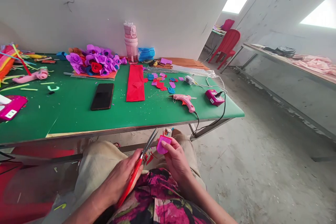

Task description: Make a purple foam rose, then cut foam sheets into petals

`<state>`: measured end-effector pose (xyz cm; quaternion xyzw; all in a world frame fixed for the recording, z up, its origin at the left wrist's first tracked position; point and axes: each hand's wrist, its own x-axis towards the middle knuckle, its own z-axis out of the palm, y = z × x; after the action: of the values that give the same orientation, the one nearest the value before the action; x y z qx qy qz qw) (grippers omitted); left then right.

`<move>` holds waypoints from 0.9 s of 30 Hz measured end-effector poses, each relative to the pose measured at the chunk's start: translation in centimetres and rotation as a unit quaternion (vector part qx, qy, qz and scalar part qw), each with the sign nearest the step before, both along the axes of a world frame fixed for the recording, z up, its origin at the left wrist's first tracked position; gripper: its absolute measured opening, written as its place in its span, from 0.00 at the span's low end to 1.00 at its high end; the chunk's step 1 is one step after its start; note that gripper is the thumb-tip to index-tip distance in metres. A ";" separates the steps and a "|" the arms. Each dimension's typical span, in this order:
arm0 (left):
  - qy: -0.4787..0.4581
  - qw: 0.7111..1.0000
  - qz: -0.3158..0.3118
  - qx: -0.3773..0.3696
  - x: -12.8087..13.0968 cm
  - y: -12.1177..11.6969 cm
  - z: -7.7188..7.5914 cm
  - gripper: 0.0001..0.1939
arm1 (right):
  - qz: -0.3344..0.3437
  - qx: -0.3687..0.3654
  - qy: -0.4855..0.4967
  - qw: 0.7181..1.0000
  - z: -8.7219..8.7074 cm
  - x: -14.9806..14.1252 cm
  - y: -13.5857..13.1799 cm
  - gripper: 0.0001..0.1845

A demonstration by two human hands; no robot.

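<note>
My left hand (127, 168) is closed around the red-handled scissors (136, 169), whose blades point up and to the right. Between thumb and fingers of my right hand (175, 155) is a small stack of purple and red crepe paper pieces (163, 145), rounded at the lower edge. The blade tips are just left of the stack, apart from it. Both hands are over my lap, below the table's front edge. Red paper scraps (149, 159) show beneath, between the hands.
On the green table (78, 122) are a phone (102, 96), a red paper strip (135, 85), paper cutouts (160, 84), a pink glue gun (184, 101), a magenta power socket (214, 97), paper flowers (94, 59) and a pink bottle (130, 43). Cords hang over the right edge.
</note>
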<state>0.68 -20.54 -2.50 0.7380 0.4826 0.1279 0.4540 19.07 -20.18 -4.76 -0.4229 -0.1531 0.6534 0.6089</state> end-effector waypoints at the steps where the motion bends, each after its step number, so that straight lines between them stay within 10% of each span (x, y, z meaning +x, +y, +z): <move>1: 0.025 1.000 -0.012 -0.002 -0.1 -0.2 0.5 0.13 | 0.005 0.008 -0.002 1.000 -0.1 0.1 -0.1 0.08; 27: 0.094 0.994 -0.042 0.031 1.2 -0.7 0.6 0.10 | 0.026 0.021 -0.037 0.999 -0.1 0.0 -0.3 0.10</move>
<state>1.88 -21.22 -1.88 0.7801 0.4876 0.0535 0.3883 19.05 -20.52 -4.82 -0.4298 -0.1997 0.6495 0.5946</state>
